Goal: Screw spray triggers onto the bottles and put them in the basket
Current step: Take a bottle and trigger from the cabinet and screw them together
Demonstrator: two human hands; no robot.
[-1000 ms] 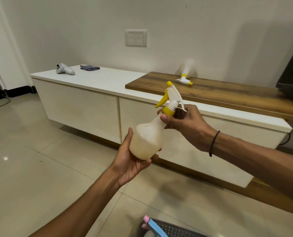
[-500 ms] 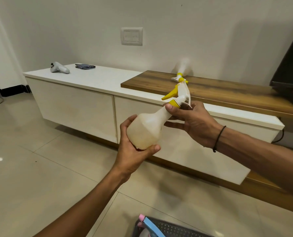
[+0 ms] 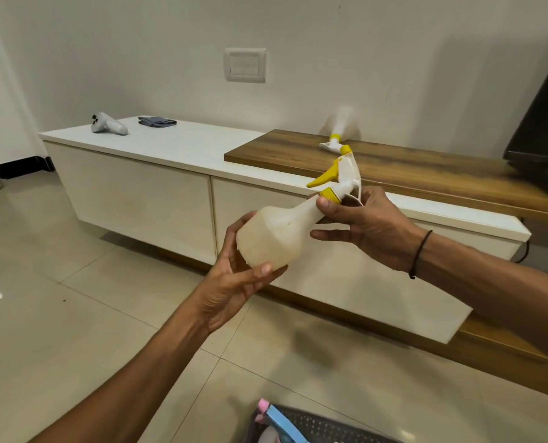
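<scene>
I hold a translucent white spray bottle [image 3: 277,235] tilted in mid-air, neck up to the right. My left hand [image 3: 234,282] cups and grips its round base from below. My right hand [image 3: 359,222] pinches the yellow collar under the white-and-yellow spray trigger [image 3: 343,174] that sits on the neck. Behind, on the wooden slab [image 3: 426,174], a second spray bottle [image 3: 340,129] lies on its side with a trigger fitted. The dark basket [image 3: 324,426] shows at the bottom edge and holds pink and blue items.
A long white cabinet [image 3: 144,190] runs along the wall, carrying a white controller [image 3: 108,124] and a folded grey cloth [image 3: 156,121]. A dark screen [image 3: 544,135] stands at the right. Tiled floor lies below.
The bottle has tilted further toward lying flat. My left hand has shifted its grip on the base; my right hand's thumb stays on the yellow collar.
</scene>
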